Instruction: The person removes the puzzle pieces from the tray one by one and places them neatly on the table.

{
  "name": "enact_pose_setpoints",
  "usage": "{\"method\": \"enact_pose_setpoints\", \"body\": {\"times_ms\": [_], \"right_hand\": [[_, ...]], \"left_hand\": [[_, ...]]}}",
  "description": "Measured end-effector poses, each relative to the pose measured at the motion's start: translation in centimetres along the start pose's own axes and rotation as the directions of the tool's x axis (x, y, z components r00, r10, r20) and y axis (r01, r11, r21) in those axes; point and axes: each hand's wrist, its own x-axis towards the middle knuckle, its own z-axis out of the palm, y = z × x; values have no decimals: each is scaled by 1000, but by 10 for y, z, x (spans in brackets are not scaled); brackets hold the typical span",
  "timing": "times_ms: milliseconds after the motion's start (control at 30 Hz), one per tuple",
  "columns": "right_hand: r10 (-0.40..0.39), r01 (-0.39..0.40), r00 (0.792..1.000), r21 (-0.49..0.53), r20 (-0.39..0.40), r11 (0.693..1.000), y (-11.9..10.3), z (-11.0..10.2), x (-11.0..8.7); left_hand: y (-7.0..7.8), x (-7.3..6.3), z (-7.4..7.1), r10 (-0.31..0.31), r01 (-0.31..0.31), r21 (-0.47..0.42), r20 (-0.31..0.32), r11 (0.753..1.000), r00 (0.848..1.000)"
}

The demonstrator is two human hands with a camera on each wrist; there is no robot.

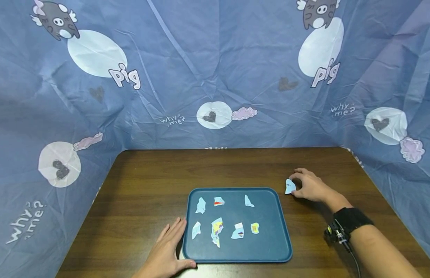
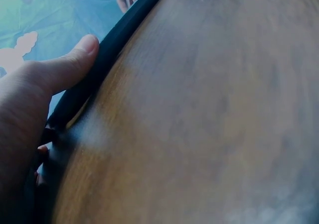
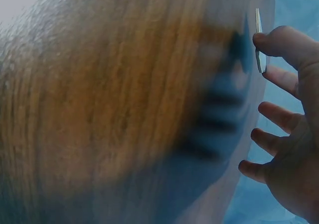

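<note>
Your right hand [image 1: 310,187] has thumb and index finger clamped on a pale-blue jagged flat piece [image 1: 289,186], over the wood-grain table [image 1: 148,170] just right of the tray's far right corner, other fingers spread. Your left hand [image 1: 167,247] grips nothing, fingers extended along the left side of the dark blue tray [image 1: 270,247] and thumb apart from them on its near edge. On the tray you've got three smaller fragments [image 1: 219,201] in a far row, four patterned or plain scraps [image 1: 217,231] in a near row.
</note>
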Motion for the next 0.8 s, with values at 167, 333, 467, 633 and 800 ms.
{"method": "enact_pose_setpoints", "body": {"times_ms": [167,333,467,633,800], "right_hand": [[16,-16,1000,-3,9,1000,3,4,-1],[19,-19,1000,-4,6,1000,4,6,-2],[28,-28,1000,-2,11,1000,3,6,-3],[46,-46,999,0,17,999,2,7,-3],[58,-58,998,-2,19,998,3,8,-3]], "left_hand": [[1,0,-2,-34,35,-17,38,999,999],[2,1,-4,-67,69,-17,82,997,994],[2,2,-4,-64,65,-14,84,998,994],[1,1,-2,-44,44,-4,58,999,997],[-1,0,0,-2,2,8,6,1000,1000]]}}
